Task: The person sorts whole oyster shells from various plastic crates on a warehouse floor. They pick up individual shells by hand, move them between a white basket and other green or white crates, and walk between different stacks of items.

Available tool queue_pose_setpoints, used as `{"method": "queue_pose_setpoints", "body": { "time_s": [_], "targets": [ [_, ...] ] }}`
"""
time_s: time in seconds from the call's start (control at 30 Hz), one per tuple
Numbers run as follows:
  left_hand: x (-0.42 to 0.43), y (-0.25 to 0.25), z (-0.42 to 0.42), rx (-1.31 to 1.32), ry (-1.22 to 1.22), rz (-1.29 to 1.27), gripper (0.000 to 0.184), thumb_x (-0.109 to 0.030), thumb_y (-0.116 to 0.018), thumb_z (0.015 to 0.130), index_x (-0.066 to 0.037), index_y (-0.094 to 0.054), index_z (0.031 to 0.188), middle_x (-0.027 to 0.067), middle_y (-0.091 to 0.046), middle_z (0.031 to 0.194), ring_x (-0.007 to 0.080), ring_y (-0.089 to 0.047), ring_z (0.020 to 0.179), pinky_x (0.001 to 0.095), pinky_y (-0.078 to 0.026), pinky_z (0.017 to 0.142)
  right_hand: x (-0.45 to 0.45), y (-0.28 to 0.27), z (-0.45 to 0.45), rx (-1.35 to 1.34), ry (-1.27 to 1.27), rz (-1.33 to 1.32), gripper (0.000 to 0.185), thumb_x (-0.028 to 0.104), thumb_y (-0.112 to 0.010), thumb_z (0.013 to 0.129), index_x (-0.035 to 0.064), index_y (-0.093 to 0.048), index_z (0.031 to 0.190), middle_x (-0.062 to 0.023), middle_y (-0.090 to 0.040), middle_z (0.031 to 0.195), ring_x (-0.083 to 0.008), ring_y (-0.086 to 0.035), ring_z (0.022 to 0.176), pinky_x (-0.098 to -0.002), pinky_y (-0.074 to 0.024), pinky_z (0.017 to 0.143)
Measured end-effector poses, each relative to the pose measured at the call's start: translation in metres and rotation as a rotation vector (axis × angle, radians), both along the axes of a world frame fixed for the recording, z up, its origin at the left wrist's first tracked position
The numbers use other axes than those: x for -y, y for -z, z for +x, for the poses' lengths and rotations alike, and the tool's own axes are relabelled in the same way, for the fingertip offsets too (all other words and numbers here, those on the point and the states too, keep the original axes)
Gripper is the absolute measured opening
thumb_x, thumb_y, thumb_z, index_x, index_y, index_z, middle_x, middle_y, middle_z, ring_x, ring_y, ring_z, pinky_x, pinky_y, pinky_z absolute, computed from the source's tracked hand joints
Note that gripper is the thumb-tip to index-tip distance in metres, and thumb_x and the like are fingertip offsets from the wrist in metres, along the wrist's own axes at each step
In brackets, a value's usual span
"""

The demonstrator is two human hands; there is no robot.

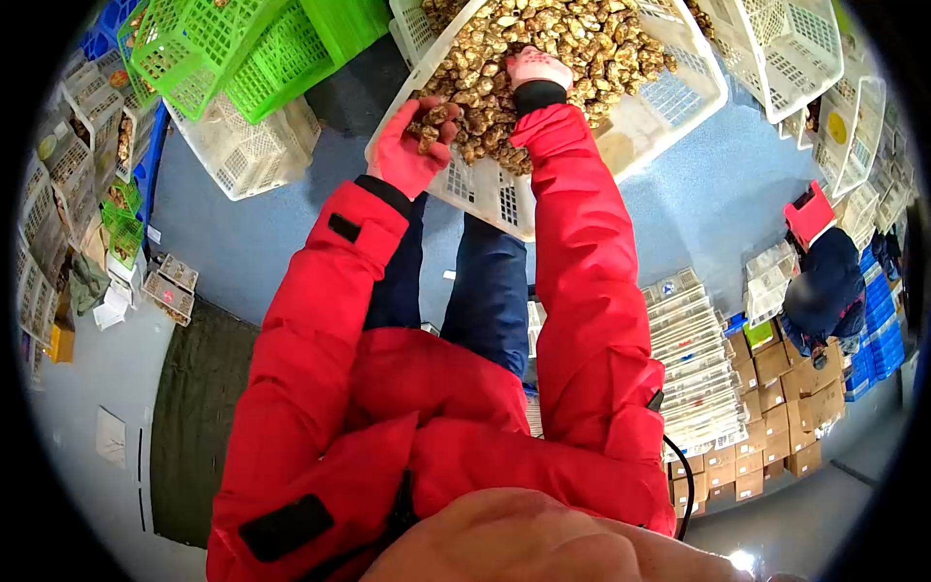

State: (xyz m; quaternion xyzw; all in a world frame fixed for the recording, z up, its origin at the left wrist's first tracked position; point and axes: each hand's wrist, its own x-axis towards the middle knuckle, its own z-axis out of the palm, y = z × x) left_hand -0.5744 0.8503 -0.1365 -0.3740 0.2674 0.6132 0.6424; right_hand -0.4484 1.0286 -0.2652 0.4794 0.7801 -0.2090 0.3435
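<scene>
A white plastic crate (669, 97) with slotted walls stands in front of me. Inside it lies a heap of small brown-and-tan lumpy pieces (601, 48); their exact kind is not clear. At the crate's left side, my left hand (402, 155), in a pink glove, has its fingers curled around several of these pieces, palm up. My right hand (539, 68), also in a pink glove, reaches onto the heap from above. Its fingertips are hidden among the pieces, so what they grip does not show.
Green baskets (272, 58) rest on a white crate (247, 155) at the left. More white crates (790, 48) stand at the right. A person in dark clothing (824, 286) is at the far right, near cardboard boxes (776, 417) and stacked white crates (693, 359).
</scene>
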Motion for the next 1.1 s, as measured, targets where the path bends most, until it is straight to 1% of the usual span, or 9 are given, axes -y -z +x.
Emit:
{"method": "queue_pose_setpoints", "body": {
  "time_s": [0.17,0.33,0.5,0.57,0.63,0.67,0.77,0.93,1.1],
  "targets": [
    [0.000,-0.011,-0.057,0.116,-0.274,0.259,0.027,-0.026,-0.050,0.087,-0.005,-0.054,0.104,0.0104,-0.054,0.110,0.0233,-0.055,0.096,0.0270,-0.046,0.063,-0.012,-0.042,0.015,-0.219,0.376,-0.052,0.041,0.040,-0.047,0.082,0.0080,-0.063,0.101,-0.0131,-0.065,0.095,-0.0309,-0.062,0.087,-0.0385,-0.0478,0.077],
    [0.014,-0.010,-0.109,-0.077,-0.534,0.127,0.051,-0.037,-0.043,0.089,0.000,-0.038,0.124,0.0190,-0.040,0.130,0.0348,-0.040,0.119,0.0445,-0.041,0.091,0.014,-0.080,0.054,-0.874,1.447,-0.365,0.018,0.017,-0.056,0.080,0.0055,-0.064,0.091,-0.0059,-0.055,0.054,-0.0118,-0.046,0.041,-0.0240,-0.0353,0.039],
    [0.008,-0.025,-0.054,-0.151,-0.067,0.001,0.049,-0.037,-0.042,0.090,-0.003,-0.039,0.125,0.0188,-0.040,0.129,0.0330,-0.041,0.118,0.0447,-0.039,0.094,0.062,-0.143,0.032,-0.910,1.309,-0.774,0.026,0.017,-0.056,0.080,0.0018,-0.061,0.101,-0.0061,-0.060,0.066,-0.0125,-0.053,0.049,-0.0225,-0.0418,0.044],
    [-0.003,-0.028,-0.023,-0.125,0.142,0.076,0.039,-0.031,-0.045,0.091,-0.007,-0.044,0.122,0.0141,-0.050,0.119,0.0265,-0.051,0.106,0.0373,-0.045,0.087,0.064,-0.155,0.018,-0.660,0.714,-0.867,0.033,0.031,-0.056,0.080,0.0083,-0.061,0.104,-0.0080,-0.063,0.076,-0.0155,-0.061,0.066,-0.0272,-0.0463,0.057],
    [-0.003,-0.017,-0.001,-0.263,0.350,-0.023,0.033,-0.024,-0.049,0.090,-0.009,-0.047,0.120,0.0085,-0.057,0.109,0.0186,-0.057,0.091,0.0259,-0.049,0.075,0.067,-0.094,0.030,-0.864,0.569,-0.329,0.034,0.038,-0.054,0.080,0.0134,-0.062,0.101,-0.0106,-0.064,0.084,-0.0226,-0.062,0.074,-0.0325,-0.0472,0.065],
    [0.001,-0.010,0.006,-0.251,0.382,-0.022,0.032,-0.022,-0.049,0.090,-0.009,-0.048,0.119,0.0074,-0.057,0.107,0.0169,-0.058,0.089,0.0238,-0.048,0.072,0.039,-0.124,0.010,-0.458,0.405,-0.013,0.038,0.041,-0.053,0.080,0.0112,-0.060,0.102,-0.0135,-0.064,0.091,-0.0281,-0.061,0.081,-0.0366,-0.0476,0.069],
    [0.009,-0.002,0.015,-0.249,0.467,-0.035,0.029,-0.017,-0.050,0.090,-0.009,-0.050,0.118,0.0055,-0.059,0.106,0.0133,-0.058,0.085,0.0203,-0.048,0.067,0.017,-0.040,0.010,-0.213,0.196,0.101,0.047,0.046,-0.055,0.079,0.0069,-0.058,0.104,-0.0153,-0.062,0.099,-0.0309,-0.060,0.092,-0.0406,-0.0468,0.077],
    [0.013,-0.003,0.017,-0.321,0.447,0.028,0.030,-0.017,-0.050,0.089,-0.007,-0.049,0.118,0.0066,-0.056,0.112,0.0154,-0.056,0.095,0.0267,-0.046,0.079,0.006,-0.015,0.003,-0.028,0.118,0.041,0.043,0.048,-0.055,0.078,0.0093,-0.062,0.096,-0.0126,-0.065,0.090,-0.0275,-0.062,0.085,-0.0381,-0.0493,0.073],
    [0.008,0.018,0.012,-0.367,0.389,-0.008,0.037,-0.030,-0.048,0.091,-0.006,-0.048,0.119,0.0066,-0.056,0.112,0.0167,-0.055,0.096,0.0302,-0.045,0.085,0.030,-0.084,0.019,-0.480,0.587,-0.438,0.040,0.042,-0.053,0.077,0.0108,-0.062,0.100,-0.0130,-0.065,0.078,-0.0249,-0.062,0.076,-0.0309,-0.0474,0.069]
  ]
}}
